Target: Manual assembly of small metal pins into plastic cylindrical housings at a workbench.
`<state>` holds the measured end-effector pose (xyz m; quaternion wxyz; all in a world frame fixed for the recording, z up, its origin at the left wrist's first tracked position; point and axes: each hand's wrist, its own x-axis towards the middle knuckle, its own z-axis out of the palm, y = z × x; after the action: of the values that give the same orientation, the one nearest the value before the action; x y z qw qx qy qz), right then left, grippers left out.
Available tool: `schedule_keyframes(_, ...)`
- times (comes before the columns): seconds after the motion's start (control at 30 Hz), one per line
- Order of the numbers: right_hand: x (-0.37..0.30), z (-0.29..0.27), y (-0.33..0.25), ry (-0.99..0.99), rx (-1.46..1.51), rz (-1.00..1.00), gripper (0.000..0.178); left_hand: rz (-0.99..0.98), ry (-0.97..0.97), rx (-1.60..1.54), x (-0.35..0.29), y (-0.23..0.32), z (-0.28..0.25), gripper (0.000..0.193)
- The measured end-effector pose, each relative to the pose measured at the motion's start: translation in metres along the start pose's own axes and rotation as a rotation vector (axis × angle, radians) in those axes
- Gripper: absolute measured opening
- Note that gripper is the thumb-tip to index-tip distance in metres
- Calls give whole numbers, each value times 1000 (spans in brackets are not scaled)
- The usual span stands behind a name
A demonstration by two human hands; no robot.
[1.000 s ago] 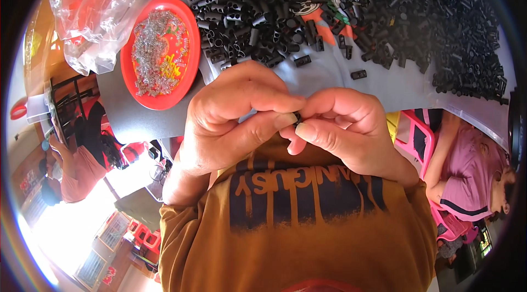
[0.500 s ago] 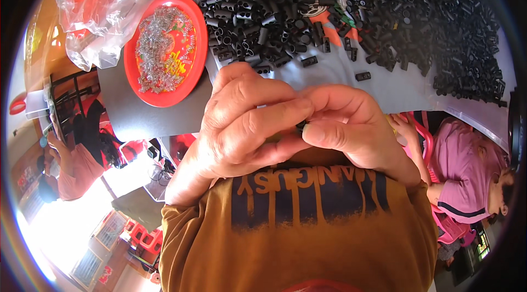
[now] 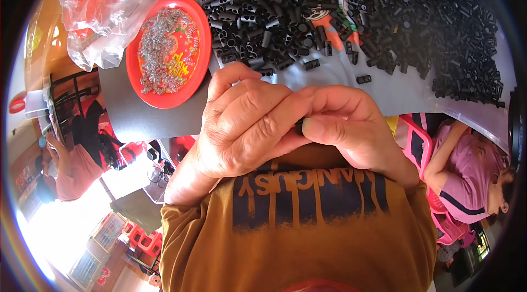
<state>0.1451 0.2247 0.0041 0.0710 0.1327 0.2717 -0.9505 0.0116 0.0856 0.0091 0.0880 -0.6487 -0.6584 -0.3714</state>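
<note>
My left hand [image 3: 247,124] and my right hand [image 3: 348,119] meet in front of my chest, at the near edge of the table. Between the fingertips is a small black plastic piece [image 3: 300,122], mostly hidden; only a dark bit shows beside my right thumb. The right thumb and fingers pinch it, and the left fingers are curled closed against them. Beyond my hands spreads a large heap of black plastic cord-lock parts [image 3: 263,14], short tubes with holes. Small metal springs [image 3: 156,53] lie on a red oval plate [image 3: 206,45] to the left.
A clear plastic bag [image 3: 99,28] lies beyond the plate at the far left. Several loose black parts [image 3: 364,79] sit on the grey sheet [image 3: 401,91] near my right hand. A person in a pink shirt [image 3: 464,171] sits to the right, another person [image 3: 74,168] at the left.
My left fingers have shifted slightly over the piece, covering more of it, with the index finger raised a little. My right hand keeps nearly the same pinch. The person at right has moved an arm.
</note>
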Motion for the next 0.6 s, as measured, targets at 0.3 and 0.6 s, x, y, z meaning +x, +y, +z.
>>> schedule_keyframes(0.3, 2, -5, -5, 7, -60, 3, 21, 11, 24, -29, 3, -5, 2, 42)
schedule_keyframes(0.6, -15, -2, -13, 46, -547, -201, 18, 111, -38, -117, 20, -3, -4, 44)
